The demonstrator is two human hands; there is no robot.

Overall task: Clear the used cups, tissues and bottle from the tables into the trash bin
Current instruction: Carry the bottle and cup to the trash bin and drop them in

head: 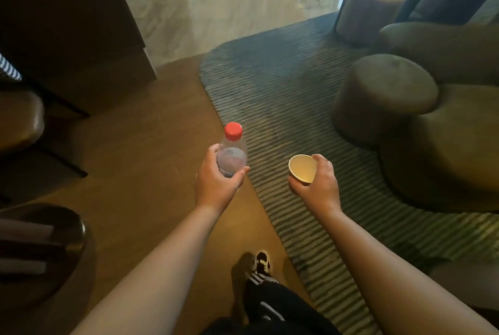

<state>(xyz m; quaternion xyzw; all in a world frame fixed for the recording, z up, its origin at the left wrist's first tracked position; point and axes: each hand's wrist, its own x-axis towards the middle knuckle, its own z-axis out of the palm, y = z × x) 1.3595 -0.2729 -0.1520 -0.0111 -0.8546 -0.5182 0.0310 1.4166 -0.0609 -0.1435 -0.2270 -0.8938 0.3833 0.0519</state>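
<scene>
Head view is showing the clear bottle [231, 155] with its red cap [233, 131], and the left hand [216, 180] is wrapping its fingers round it above the wooden floor [140, 167]. Just beside it, the right hand [316, 183] is gripping a paper cup [302, 168] over the striped rug [283, 96], near a round pouf [383, 94].
</scene>
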